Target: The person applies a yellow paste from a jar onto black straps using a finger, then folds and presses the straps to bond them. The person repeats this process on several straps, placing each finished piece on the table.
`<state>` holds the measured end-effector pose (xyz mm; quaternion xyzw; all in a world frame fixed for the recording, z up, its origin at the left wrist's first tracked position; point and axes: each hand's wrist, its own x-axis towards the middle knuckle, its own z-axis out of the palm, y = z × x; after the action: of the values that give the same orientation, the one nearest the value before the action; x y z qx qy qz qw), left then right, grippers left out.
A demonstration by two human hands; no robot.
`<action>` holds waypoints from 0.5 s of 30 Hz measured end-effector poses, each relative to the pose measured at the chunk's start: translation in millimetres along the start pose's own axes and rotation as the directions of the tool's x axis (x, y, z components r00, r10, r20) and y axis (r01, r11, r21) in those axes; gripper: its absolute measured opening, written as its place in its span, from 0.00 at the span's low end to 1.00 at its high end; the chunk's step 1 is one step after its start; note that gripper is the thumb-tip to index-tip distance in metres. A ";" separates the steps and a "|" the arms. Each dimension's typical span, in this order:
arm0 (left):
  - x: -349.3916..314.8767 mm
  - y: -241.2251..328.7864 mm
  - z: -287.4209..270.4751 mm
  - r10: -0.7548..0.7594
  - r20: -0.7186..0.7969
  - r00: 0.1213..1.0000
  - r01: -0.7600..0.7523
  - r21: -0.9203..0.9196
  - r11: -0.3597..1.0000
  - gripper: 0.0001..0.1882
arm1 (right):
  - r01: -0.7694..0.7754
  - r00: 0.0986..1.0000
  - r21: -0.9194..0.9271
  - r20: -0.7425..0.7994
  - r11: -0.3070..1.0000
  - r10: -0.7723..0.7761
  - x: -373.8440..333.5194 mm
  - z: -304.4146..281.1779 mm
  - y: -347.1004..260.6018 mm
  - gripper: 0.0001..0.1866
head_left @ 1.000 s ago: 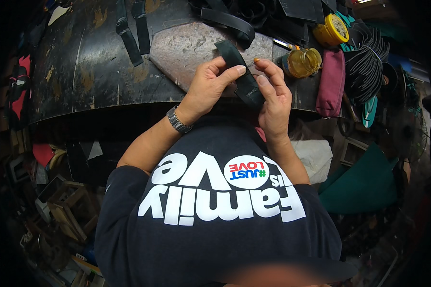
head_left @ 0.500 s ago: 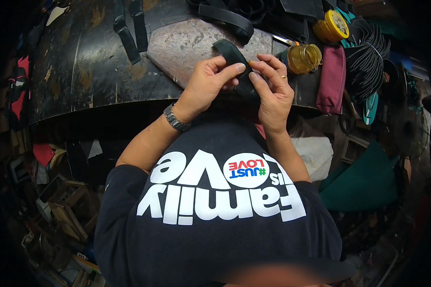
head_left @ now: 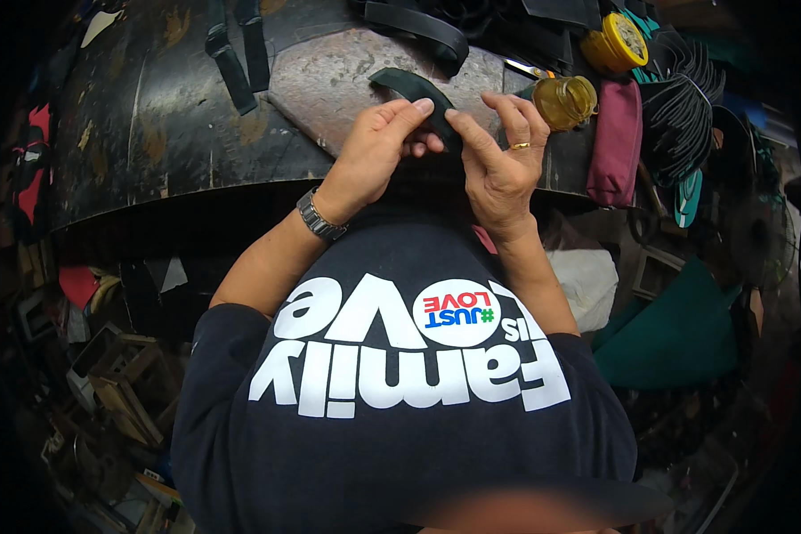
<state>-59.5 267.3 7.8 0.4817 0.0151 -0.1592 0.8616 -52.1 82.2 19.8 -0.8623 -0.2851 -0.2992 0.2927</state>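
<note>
A dark, curved strap (head_left: 409, 84) is held above the stone slab (head_left: 329, 76) on the worktable. My left hand (head_left: 378, 147) is closed on it, with the thumb on top and the fingers curled beneath. At the strap's right side, one digit of my right hand (head_left: 500, 169) rests against the edge. The other fingers of that hand are raised and spread apart. Part of the strap's lower end is hidden between the two hands.
Right of my hands lie a glass jar of amber liquid (head_left: 563, 102), a yellow tub (head_left: 616, 44) and a maroon pouch (head_left: 616, 142). A bundle of black cords (head_left: 683, 102) sits beyond them. Two black straps (head_left: 231, 67) lie on the dark table (head_left: 151, 142) at left.
The strap and my left hand have shifted slightly left, and the strap lies flatter. The fingers of my right hand have loosened from their pinch and spread apart.
</note>
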 end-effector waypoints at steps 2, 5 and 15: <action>1.6 -0.2 -0.8 0.007 0.001 1.000 -0.007 -0.010 1.000 0.13 | 0.058 0.998 -0.042 0.010 0.997 -0.058 0.3 -0.6 0.1 0.22; 3.2 0.9 -1.6 0.017 0.004 1.000 -0.017 -0.018 1.000 0.13 | 0.064 0.998 0.147 0.009 0.987 -0.066 3.2 -5.4 -0.3 0.22; 1.9 12.1 -0.6 0.018 -0.054 0.998 -0.029 -0.215 0.976 0.12 | -0.600 0.748 0.790 0.499 0.125 0.438 0.4 -24.2 -0.8 0.47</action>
<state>-54.1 273.2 17.1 0.3895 0.0490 -0.1339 0.9099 -60.8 66.5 36.1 -0.5996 -0.1024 0.1008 0.7873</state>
